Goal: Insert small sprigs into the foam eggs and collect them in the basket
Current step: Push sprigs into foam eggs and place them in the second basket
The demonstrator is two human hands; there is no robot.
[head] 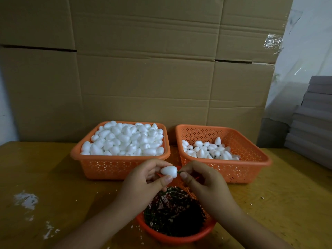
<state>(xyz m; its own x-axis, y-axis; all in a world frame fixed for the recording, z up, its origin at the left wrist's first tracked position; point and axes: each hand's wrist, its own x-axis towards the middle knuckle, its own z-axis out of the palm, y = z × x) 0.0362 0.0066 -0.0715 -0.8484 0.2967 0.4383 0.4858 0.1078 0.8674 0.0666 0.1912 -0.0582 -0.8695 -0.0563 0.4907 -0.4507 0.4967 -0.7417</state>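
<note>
The yellow bench [62, 177], flecked with white crumbs, stands before a cardboard wall [143, 69]. Left hand [142, 184] fingers grip a foam egg [168, 171]; right hand [203, 182] fingers pinch a sprig [179, 172].

A yellow-brown table [53, 177] carries three orange baskets [111, 166] [239, 169] [172, 232] and scattered white foam crumbs [26, 199]

Both forearms come in from the bottom edge, hands meeting at centre, nearly touching. Left hand [143, 178]: fingers curled round a foam egg [168, 171], thumb underneath. Right hand [201, 178]: thumb and forefinger pinching a green sprig [179, 172] at the egg's blunt end, other fingers curled.
</note>
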